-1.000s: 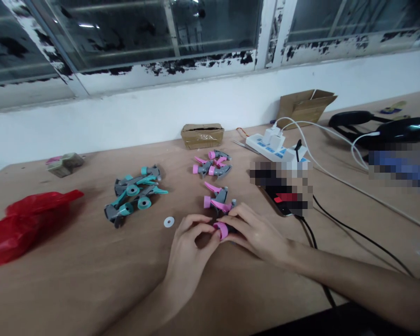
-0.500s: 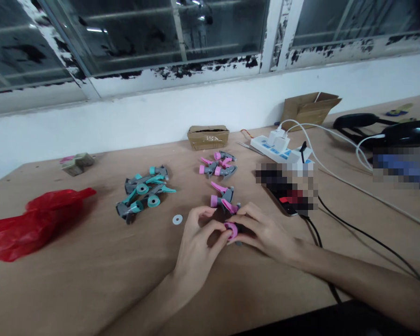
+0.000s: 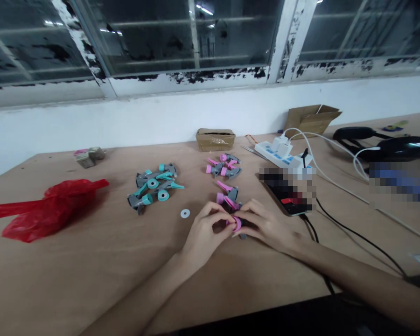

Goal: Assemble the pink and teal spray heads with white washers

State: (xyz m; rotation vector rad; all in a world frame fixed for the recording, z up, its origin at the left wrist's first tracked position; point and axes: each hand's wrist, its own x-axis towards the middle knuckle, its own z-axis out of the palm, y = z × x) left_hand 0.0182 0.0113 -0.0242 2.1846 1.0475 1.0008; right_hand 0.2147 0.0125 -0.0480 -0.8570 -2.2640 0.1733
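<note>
My right hand (image 3: 268, 227) is closed around a pink and grey trigger spray head (image 3: 237, 225), whose pink collar faces left. The fingertips of my left hand (image 3: 207, 231) are pinched together at the collar's opening; anything small between them is hidden. Just beyond my hands lies another pink and grey spray head (image 3: 232, 192). Farther back is a small group of pink and grey spray heads (image 3: 233, 172). Left of them, several teal and grey spray heads (image 3: 153, 183) lie in a cluster. A flat white ring washer (image 3: 185, 213) rests on the table, left of my left hand.
A red plastic bag (image 3: 56, 210) lies on the left. Behind stand a small cardboard box (image 3: 215, 140) and an open carton (image 3: 310, 120). To the right are a phone (image 3: 283, 193), a white power strip (image 3: 273, 154) and trailing cables (image 3: 360, 227).
The view has shifted, so the table things appear farther right. My left fingertips have moved from the collar's rim into its opening. My right hand keeps its hold on the spray head.
</note>
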